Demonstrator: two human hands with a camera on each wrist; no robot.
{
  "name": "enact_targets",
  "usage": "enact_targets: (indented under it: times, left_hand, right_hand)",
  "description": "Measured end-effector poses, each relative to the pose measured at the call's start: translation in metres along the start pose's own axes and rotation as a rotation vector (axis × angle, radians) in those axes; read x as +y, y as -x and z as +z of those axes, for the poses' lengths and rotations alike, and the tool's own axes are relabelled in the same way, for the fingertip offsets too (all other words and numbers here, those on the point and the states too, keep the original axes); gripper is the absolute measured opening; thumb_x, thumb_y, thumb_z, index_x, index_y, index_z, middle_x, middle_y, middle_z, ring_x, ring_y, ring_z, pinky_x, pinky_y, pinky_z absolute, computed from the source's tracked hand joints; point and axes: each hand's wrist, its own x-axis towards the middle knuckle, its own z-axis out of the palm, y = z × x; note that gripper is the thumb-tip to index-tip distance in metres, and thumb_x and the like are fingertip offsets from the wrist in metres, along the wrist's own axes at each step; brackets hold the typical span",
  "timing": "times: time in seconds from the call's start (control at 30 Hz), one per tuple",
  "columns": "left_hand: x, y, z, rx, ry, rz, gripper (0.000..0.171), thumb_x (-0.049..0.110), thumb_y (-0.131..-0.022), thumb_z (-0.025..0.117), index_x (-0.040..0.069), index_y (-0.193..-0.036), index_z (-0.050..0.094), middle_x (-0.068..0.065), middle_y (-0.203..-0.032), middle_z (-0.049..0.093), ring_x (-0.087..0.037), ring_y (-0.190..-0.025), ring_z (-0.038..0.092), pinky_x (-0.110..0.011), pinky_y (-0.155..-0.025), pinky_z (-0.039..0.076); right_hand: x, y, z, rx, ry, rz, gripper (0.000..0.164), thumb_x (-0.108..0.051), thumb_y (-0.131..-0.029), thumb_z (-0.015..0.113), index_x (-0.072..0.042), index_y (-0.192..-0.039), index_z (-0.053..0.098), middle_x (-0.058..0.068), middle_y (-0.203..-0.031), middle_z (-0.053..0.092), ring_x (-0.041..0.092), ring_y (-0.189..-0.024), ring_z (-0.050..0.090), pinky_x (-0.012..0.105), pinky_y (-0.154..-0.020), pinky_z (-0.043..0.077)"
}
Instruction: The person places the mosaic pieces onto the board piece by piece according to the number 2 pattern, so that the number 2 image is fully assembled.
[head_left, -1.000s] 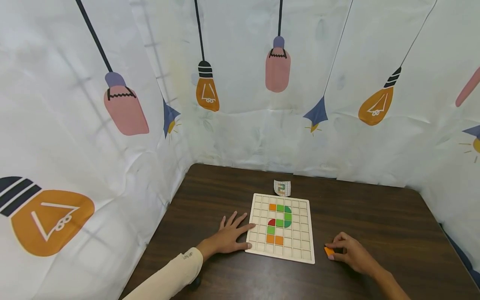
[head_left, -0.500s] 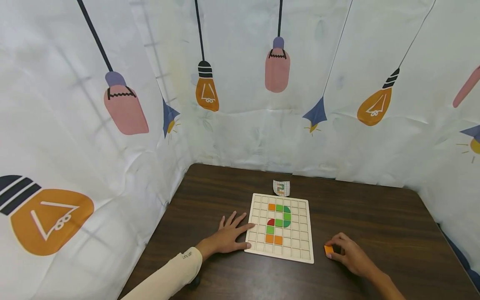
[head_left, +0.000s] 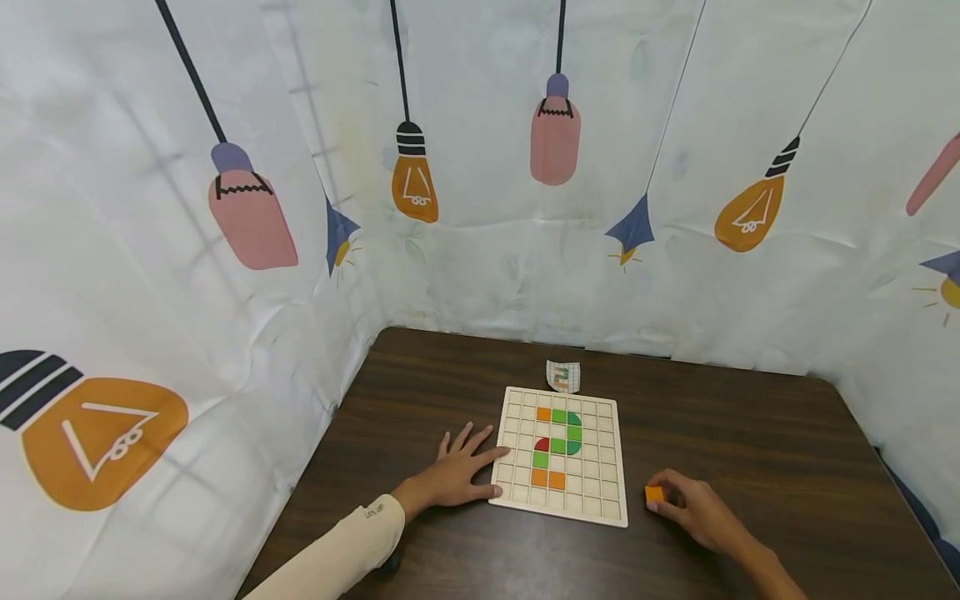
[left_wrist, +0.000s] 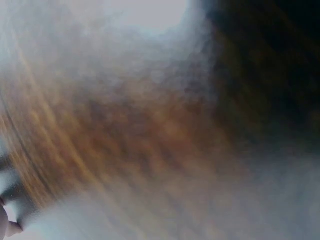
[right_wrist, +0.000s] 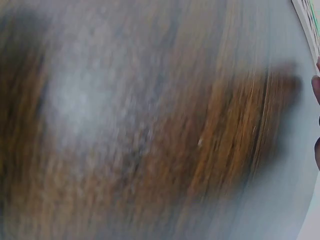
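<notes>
In the head view my right hand (head_left: 697, 508) pinches an orange square tile (head_left: 654, 494) between thumb and fingers, to the right of a pale grid board (head_left: 596, 483). My left hand (head_left: 453, 477) lies with fingers spread at the board's left edge, thumb and index finger touching it. On the board several coloured tiles form a bent line: orange squares, green squares (head_left: 558, 447), dark green rounded pieces (head_left: 573, 418) and a red rounded piece (head_left: 542, 444). Only fingertips show at the borders of both wrist views.
A small paper card (head_left: 563, 377) printed with a coloured grid pattern lies just behind the board. The dark wooden table (head_left: 720, 417) meets a white curtain (head_left: 487, 275) with printed lamps at its back and left edges.
My right hand has shifted slightly left, and the orange tile has turned in its fingers so that more of its face shows. The left hand stays on the board's edge.
</notes>
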Motion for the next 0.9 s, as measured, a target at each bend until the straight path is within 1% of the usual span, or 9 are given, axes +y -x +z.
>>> enact_targets:
  times: [0.13,0.23,0.4,0.53,0.63,0.7,0.9]
  left_hand:
    - [0.0,0.0,0.0,0.002,-0.006,0.004,0.069,0.067,-0.094,0.054,0.04,-0.155,0.036,-0.007,-0.169,0.016,-0.045,-0.154,0.006,-0.078,-0.111,0.007]
    - [0.0,0.0,0.001,0.001,-0.01,0.002,0.069,0.067,-0.094,0.054,0.041,-0.155,0.036,-0.007,-0.169,0.016,-0.045,-0.154,0.006,-0.078,-0.111,0.007]
    - [-0.001,0.0,0.001,0.001,-0.01,0.001,0.069,0.067,-0.094,0.053,0.041,-0.155,0.035,-0.006,-0.169,0.015,-0.045,-0.154,0.005,-0.078,-0.111,0.007]
    - [-0.001,0.0,0.002,0.003,-0.004,-0.001,0.07,0.068,-0.094,0.053,0.04,-0.156,0.035,-0.006,-0.169,0.015,-0.044,-0.155,0.005,-0.077,-0.112,0.007]
    - [-0.001,0.0,0.002,0.008,-0.002,0.004,0.07,0.068,-0.094,0.052,0.039,-0.156,0.036,-0.006,-0.169,0.016,-0.045,-0.154,0.006,-0.077,-0.111,0.007]
    - [-0.002,0.0,0.002,0.012,-0.001,0.009,0.07,0.068,-0.094,0.052,0.039,-0.156,0.036,-0.006,-0.169,0.016,-0.045,-0.154,0.006,-0.078,-0.111,0.007]
    - [-0.002,0.0,0.002,0.011,0.001,0.007,0.07,0.068,-0.094,0.052,0.04,-0.156,0.035,-0.005,-0.169,0.015,-0.044,-0.155,0.005,-0.077,-0.111,0.007]
  right_hand:
    - [-0.004,-0.002,0.001,-0.019,-0.013,0.01,0.024,-0.03,-0.091,0.075,-0.018,-0.109,0.066,-0.012,-0.08,0.057,-0.004,-0.063,0.044,0.021,-0.054,0.039]
    - [-0.006,-0.002,0.002,-0.015,-0.025,0.013,0.023,-0.029,-0.09,0.076,-0.018,-0.108,0.067,-0.012,-0.08,0.058,-0.004,-0.063,0.045,0.021,-0.054,0.039]
    - [-0.01,-0.005,0.006,-0.006,-0.074,0.018,0.023,-0.028,-0.089,0.077,-0.018,-0.108,0.068,-0.01,-0.08,0.058,-0.003,-0.065,0.047,0.021,-0.055,0.041]
    - [-0.016,-0.009,0.009,-0.027,-0.12,0.047,0.026,-0.028,-0.089,0.077,-0.016,-0.11,0.069,-0.007,-0.085,0.062,-0.001,-0.066,0.048,0.022,-0.056,0.042]
    - [-0.021,-0.013,0.011,-0.047,-0.148,0.067,0.028,-0.026,-0.089,0.078,-0.015,-0.113,0.069,-0.002,-0.092,0.067,0.0,-0.063,0.049,0.022,-0.053,0.043]
    - [-0.024,-0.015,0.012,-0.053,-0.163,0.064,0.03,-0.023,-0.088,0.079,-0.014,-0.114,0.069,0.002,-0.096,0.068,0.0,-0.06,0.048,0.022,-0.051,0.043]
    - [-0.032,-0.022,0.018,-0.053,-0.211,-0.003,0.029,-0.016,-0.088,0.078,-0.01,-0.114,0.069,0.005,-0.098,0.069,-0.001,-0.056,0.045,0.022,-0.048,0.041]
